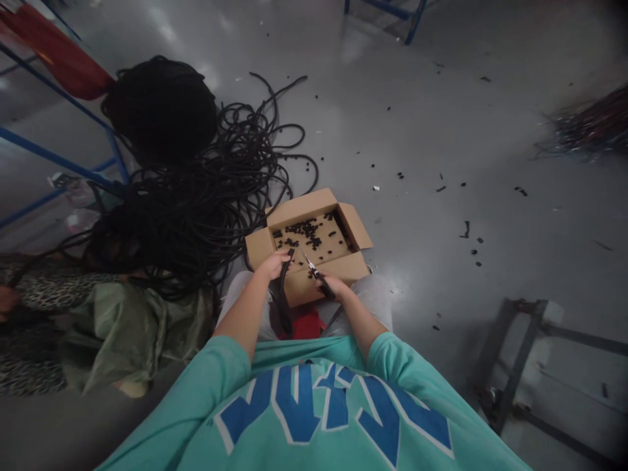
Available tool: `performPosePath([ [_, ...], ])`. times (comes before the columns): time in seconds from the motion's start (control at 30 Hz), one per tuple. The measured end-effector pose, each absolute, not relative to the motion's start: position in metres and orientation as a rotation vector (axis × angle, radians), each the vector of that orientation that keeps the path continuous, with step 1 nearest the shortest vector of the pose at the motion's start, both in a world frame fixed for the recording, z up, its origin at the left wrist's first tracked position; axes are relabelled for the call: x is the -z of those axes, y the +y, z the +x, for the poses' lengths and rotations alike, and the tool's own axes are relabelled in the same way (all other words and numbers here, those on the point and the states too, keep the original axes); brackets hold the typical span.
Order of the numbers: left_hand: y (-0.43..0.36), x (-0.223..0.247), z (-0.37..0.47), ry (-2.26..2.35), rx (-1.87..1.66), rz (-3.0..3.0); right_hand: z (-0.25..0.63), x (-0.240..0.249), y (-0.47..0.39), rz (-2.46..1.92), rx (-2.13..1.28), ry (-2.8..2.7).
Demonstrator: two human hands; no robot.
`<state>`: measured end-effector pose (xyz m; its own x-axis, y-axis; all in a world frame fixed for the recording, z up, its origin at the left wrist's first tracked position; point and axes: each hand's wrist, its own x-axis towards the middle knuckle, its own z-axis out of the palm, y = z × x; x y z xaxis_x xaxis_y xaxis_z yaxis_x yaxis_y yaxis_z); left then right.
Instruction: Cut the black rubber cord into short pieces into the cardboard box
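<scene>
My left hand (275, 265) is closed around a black strip (284, 288) whose upper end points over the cardboard box (338, 268). The lower part of the strip hangs down toward my lap. In my right hand (335, 286) are scissors (313, 268) with black handles, their blades angled up and left over the box, close to the strip's tip. Whether the blades touch the strip is too small to tell. Inside the box, between my knees, lie many short black cut pieces (307, 229). The box flaps are folded outward.
A large tangle of black cord (196, 203) and a round black bundle (159, 108) lie on the left by a blue metal frame (59, 157). Another person's hand (7, 299) shows at the left edge. Black scraps (466, 229) dot the floor; a metal frame (520, 366) stands at right.
</scene>
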<state>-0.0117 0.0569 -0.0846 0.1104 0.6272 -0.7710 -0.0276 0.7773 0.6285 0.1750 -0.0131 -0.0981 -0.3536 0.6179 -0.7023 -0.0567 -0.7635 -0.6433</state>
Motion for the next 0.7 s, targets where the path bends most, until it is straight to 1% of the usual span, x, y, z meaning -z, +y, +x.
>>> performPosePath([
  [0.13, 0.047, 0.083, -0.010, 1.406, -0.563, 0.565, 0.176, 0.098, -0.014, -1.394, -2.223, -0.842],
  [0.47, 0.040, 0.073, -0.002, 1.377, -0.449, 0.675, 0.176, 0.110, -0.014, -1.383, -2.214, -0.968],
  [0.7, 0.045, 0.061, 0.001, 1.307, -0.300, 0.812, 0.181, 0.103, -0.014, -1.255, -2.256, -0.931],
])
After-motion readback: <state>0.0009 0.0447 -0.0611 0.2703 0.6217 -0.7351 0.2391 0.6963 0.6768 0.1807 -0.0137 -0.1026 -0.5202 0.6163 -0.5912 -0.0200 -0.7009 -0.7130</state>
